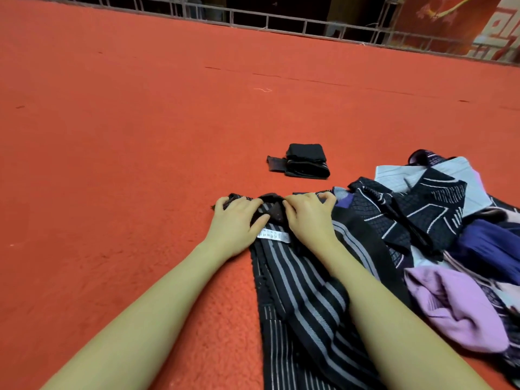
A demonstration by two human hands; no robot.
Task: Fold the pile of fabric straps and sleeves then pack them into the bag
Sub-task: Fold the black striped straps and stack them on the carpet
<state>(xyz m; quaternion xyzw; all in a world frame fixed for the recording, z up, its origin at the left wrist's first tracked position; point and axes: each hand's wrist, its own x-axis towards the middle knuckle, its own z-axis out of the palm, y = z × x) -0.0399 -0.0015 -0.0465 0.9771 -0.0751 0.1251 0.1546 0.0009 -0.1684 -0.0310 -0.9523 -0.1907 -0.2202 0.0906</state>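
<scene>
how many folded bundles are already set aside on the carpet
1: a black folded bundle lies on the red carpet, beyond both hands and apart from the unfolded pile on the right.

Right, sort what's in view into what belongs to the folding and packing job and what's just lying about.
Part of the job:
- striped strap, far end held down by left hand and right hand
- folded black piece, set apart on the carpet
- unfolded pile at right
No bag is in view.

Just lying about:
- red carpet
- metal railing
- loose thread
</scene>
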